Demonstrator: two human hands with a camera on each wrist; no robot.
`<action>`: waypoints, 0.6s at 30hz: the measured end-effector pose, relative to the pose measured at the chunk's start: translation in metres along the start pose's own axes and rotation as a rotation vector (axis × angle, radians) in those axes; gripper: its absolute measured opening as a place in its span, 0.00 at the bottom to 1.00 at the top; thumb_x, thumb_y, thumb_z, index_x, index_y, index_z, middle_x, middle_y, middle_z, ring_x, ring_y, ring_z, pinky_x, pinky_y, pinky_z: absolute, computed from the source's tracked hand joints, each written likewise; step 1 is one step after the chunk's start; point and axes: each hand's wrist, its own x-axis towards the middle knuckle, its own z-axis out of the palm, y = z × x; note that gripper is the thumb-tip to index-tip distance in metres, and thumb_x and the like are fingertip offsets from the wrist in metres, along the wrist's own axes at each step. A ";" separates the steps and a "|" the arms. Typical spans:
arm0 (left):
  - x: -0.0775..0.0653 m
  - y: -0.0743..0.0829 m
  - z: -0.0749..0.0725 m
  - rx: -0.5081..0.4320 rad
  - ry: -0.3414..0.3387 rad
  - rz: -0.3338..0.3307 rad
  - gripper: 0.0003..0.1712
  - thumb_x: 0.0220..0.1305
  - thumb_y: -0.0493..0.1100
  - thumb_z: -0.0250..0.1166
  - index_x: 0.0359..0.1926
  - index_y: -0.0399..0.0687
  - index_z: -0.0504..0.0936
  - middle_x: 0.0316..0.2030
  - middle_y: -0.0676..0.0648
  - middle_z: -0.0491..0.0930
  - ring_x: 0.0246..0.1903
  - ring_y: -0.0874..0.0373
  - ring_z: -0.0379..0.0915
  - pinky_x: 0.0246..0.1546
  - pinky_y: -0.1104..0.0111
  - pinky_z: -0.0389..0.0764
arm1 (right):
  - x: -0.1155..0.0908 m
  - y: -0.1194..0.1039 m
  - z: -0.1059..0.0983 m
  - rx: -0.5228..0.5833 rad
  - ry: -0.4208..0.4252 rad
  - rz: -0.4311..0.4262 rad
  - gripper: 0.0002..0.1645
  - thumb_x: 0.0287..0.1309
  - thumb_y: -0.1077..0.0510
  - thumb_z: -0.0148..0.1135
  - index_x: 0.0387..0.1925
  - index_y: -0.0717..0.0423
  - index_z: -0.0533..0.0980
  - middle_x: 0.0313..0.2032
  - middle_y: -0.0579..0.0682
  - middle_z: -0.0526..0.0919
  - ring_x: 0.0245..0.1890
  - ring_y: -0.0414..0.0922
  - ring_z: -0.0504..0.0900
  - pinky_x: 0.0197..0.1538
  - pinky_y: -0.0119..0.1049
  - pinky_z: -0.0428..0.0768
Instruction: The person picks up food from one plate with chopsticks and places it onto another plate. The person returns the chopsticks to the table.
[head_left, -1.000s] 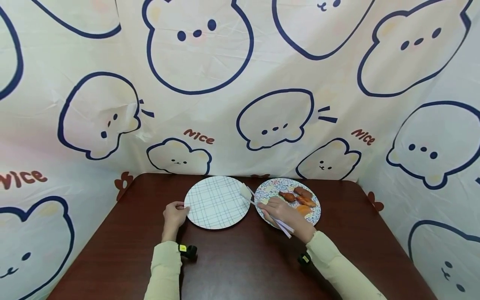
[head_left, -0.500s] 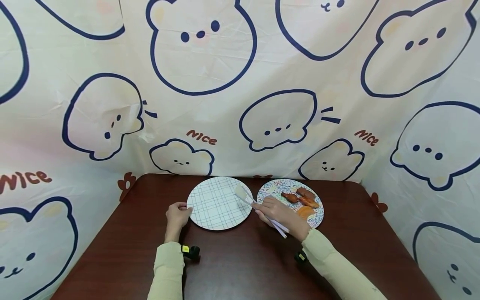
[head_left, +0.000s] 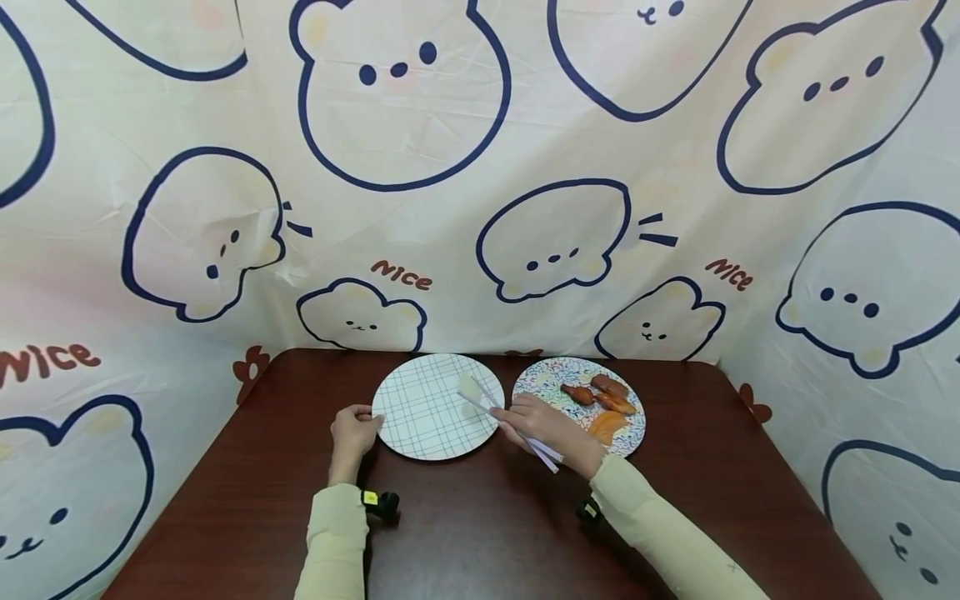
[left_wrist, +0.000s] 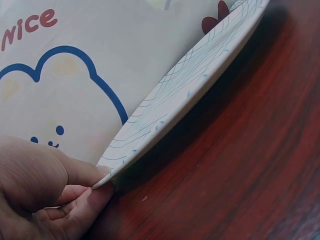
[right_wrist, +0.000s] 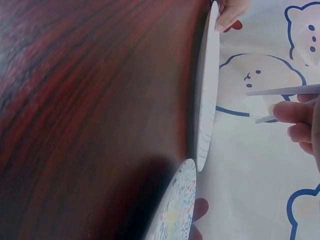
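Note:
My left hand (head_left: 352, 429) pinches the left rim of a white plate with a blue-green grid (head_left: 420, 421). In the left wrist view, the thumb lies on top of that rim and the fingers are below it. My right hand (head_left: 543, 423) grips a pair of pale chopsticks (right_wrist: 280, 92). Between their tips is a small pale piece of food (head_left: 469, 387), over the right part of the grid plate. Its kind cannot be made out, and it blends into the pale backdrop in the right wrist view.
To the right stands a speckled plate (head_left: 536, 375), partly behind my right hand. It bears a drumstick (head_left: 577, 395), a brown piece (head_left: 609, 385), an orange-brown piece (head_left: 615, 403) and an orange piece (head_left: 604, 427). A bear-print cloth (head_left: 450, 233) hangs behind the dark wooden table (head_left: 465, 533).
My right hand has moved left with the chopsticks, carrying the pale piece from the grid plate's right edge further in over it. My left hand keeps its hold on the rim.

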 end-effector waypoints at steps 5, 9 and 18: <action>0.001 0.001 0.000 -0.011 0.003 0.008 0.21 0.70 0.39 0.62 0.58 0.28 0.77 0.49 0.30 0.78 0.52 0.36 0.70 0.45 0.48 0.77 | 0.005 0.000 0.005 0.023 -0.010 0.016 0.13 0.60 0.63 0.67 0.47 0.62 0.85 0.31 0.49 0.86 0.30 0.42 0.79 0.39 0.33 0.79; 0.000 0.002 0.000 -0.014 -0.003 -0.002 0.21 0.71 0.39 0.62 0.58 0.28 0.77 0.49 0.30 0.77 0.52 0.36 0.70 0.45 0.48 0.77 | 0.007 0.000 0.008 0.081 -0.059 0.062 0.12 0.63 0.64 0.65 0.47 0.63 0.85 0.32 0.50 0.86 0.30 0.42 0.79 0.38 0.33 0.80; -0.001 0.002 0.001 -0.015 0.006 -0.010 0.21 0.70 0.39 0.62 0.58 0.28 0.77 0.50 0.30 0.77 0.51 0.37 0.72 0.45 0.49 0.78 | 0.011 -0.004 0.012 0.126 -0.110 0.134 0.14 0.68 0.63 0.60 0.50 0.64 0.85 0.34 0.51 0.88 0.32 0.43 0.81 0.44 0.36 0.81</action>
